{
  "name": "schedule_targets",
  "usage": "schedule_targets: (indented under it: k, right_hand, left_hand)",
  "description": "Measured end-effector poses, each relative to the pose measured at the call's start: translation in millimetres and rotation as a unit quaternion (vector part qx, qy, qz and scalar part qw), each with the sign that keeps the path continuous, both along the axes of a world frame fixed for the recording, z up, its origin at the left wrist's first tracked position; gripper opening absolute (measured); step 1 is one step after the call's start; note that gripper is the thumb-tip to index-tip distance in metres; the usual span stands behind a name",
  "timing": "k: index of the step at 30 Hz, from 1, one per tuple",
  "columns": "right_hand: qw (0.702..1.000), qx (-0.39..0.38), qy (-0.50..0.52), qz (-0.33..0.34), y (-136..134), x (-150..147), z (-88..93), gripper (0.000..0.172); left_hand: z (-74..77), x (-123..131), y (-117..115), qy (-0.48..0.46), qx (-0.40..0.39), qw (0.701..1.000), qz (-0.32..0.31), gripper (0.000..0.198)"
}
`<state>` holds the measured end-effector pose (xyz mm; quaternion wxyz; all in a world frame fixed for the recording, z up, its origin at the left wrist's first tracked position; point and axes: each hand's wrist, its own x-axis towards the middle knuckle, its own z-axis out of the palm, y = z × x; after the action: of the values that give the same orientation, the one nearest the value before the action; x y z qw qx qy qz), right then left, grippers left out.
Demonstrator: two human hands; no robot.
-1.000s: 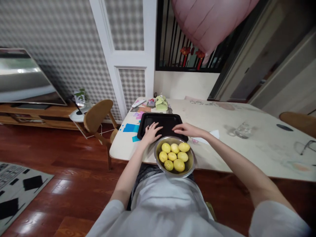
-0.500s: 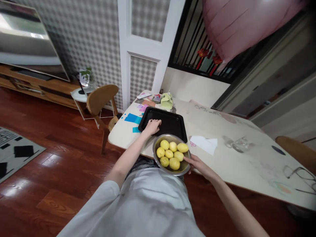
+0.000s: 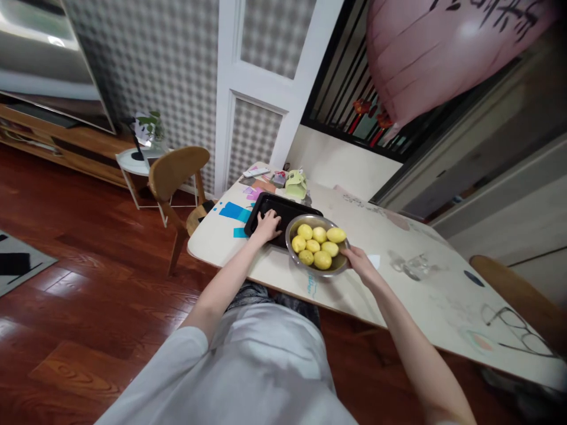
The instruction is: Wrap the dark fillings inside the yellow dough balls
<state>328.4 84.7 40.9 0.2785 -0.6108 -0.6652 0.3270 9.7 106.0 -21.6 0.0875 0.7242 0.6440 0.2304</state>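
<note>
A metal bowl (image 3: 337, 264) holding several yellow lemons (image 3: 318, 241) is on the pale table (image 3: 398, 277), partly over a black baking tray (image 3: 277, 208). My right hand (image 3: 359, 262) grips the bowl's right rim. My left hand (image 3: 268, 225) lies flat on the tray's near left part, fingers spread.
Blue and pink papers (image 3: 234, 211), a remote and a green box (image 3: 296, 184) lie past the tray. A glass (image 3: 410, 265), a white paper and spectacles (image 3: 514, 330) lie to the right. A wooden chair (image 3: 177, 177) stands at the table's left end. A pink balloon (image 3: 434, 47) hangs overhead.
My right hand left the tray, took the bowl's right rim and moved the bowl away from the table's near edge, up over the tray's right side. My left hand stayed on the tray.
</note>
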Motion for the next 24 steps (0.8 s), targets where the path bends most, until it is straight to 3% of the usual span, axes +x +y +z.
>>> schedule_targets:
  k: [5,9,16,24]
  right_hand:
    - [0.994,0.042,-0.097,-0.022,50.1,-15.2,22.3,0.023]
    - [0.977,0.075,-0.198,-0.022,71.3,-30.2,30.3,0.031]
    - [0.923,0.146,-0.352,-0.061,79.9,-59.2,40.1,0.042]
    - [0.877,0.191,-0.434,-0.071,80.6,-79.2,43.8,0.043]
  left_hand:
    - [-1.6,-0.7,3.0,0.000,-0.011,0.999,0.032,0.018]
    - [-3.9,2.3,4.1,0.007,-0.014,1.000,0.027,0.027]
    - [-5.1,3.3,4.8,0.027,-0.024,0.999,0.009,0.033]
    - [-4.6,2.7,4.4,0.043,-0.036,0.998,0.009,0.037]
